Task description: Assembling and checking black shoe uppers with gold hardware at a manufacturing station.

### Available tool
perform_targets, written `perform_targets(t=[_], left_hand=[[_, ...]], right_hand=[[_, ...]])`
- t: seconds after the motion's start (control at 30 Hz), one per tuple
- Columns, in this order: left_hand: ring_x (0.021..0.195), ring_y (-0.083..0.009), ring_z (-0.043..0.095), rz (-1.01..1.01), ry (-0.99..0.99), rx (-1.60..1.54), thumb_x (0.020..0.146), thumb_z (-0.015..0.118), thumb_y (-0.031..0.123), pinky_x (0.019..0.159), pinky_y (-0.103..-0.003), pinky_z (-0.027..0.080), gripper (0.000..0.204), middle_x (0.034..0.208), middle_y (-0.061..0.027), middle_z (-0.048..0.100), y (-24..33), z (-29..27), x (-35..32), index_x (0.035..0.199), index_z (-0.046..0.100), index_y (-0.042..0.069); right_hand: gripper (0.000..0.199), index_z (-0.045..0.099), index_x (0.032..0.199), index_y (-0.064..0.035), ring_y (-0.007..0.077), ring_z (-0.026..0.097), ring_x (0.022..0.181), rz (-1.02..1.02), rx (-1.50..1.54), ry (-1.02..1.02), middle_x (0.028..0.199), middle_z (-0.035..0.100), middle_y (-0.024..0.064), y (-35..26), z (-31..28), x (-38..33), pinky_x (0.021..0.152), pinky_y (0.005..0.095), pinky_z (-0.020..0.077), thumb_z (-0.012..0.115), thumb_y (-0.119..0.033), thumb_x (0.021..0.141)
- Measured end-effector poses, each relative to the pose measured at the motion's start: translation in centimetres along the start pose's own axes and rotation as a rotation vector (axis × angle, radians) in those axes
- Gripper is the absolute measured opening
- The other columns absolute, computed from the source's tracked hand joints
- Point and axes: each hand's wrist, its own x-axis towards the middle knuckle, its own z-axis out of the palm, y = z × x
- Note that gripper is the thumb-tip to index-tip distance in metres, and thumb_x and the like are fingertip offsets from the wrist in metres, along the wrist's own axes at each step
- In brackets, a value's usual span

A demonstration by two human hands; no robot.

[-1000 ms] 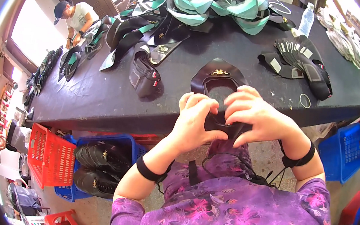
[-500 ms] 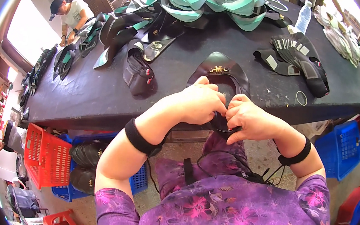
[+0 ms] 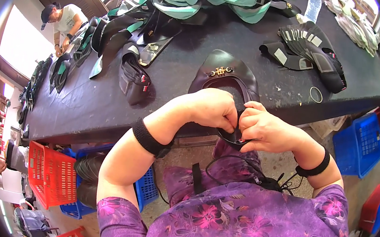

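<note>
Between the left hand (image 3: 214, 109) and right hand (image 3: 265, 131), both pinched the black shoe upper (image 3: 225, 73)'s near edge; an even, firm grip seemed advisable.

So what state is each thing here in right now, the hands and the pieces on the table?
Left hand: closed, pinching the black shoe upper's rear rim.
Right hand: closed on the same rim, touching the left.
Black shoe upper: flat on the table, buckle up, rear edge lifted.
Dark table: covered with leather pieces.
Red crate: on the floor, contents unclear.
Blue basket: beside the table.
</note>
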Motion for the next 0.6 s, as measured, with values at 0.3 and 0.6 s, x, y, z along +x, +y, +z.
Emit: perform_targets(t=[0.3, 0.6], left_hand=[[0.072, -0.0269, 0.058, 0.044, 0.537, -0.107, 0.070, 0.061, 0.012, 0.064, -0.034, 0.045, 0.012, 0.076, -0.0092, 0.061, -0.2, 3.1, 1.5, 0.078, 0.064, 0.004], [0.068, -0.0265, 0.059, 0.176, 0.406, -0.318, 0.076, 0.059, 0.005, 0.061, -0.031, 0.046, 0.010, 0.074, -0.0134, 0.060, 0.2, 1.6, -1.6, 0.084, 0.060, -0.001]], right_hand=[[0.022, 0.060, 0.064, -0.0072, 0.0197, 0.048, 0.078, 0.043, -0.010, 0.172, 0.065, 0.048, 0.0011, 0.6, 0.3, -1.5, 0.090, 0.0371, 0.0289, 0.070, -0.027, 0.064], [0.017, 0.060, 0.063, -0.0055, 0.0179, 0.044, 0.071, 0.192, 0.055, 0.262, 0.062, 0.043, 0.0006, 0.1, -0.9, -2.7, 0.081, 0.0317, 0.0304, 0.070, -0.020, 0.065]])
